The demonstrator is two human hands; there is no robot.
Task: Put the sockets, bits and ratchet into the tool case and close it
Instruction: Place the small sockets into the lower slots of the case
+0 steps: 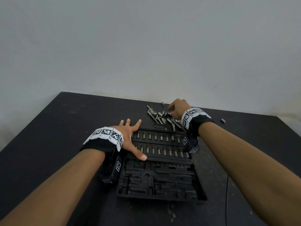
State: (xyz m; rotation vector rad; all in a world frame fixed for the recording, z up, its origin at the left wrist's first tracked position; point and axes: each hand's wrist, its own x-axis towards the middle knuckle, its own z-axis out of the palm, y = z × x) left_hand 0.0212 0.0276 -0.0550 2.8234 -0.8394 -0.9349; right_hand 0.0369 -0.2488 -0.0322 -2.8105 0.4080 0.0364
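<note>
Here, my left hand lies spread flat on the open case's left edge, holding nothing. My right hand curls over loose sockets behind the case; its grip I cannot tell. The case's long axis runs left-right.

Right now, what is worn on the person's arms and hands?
Both forearms are bare, with no sleeves and no gloves. The left wrist band and the right wrist band each combine a black strap with a ring of white panels printed with black square-pattern markers. A black block with similar markers hangs below each wrist, at and.
</note>
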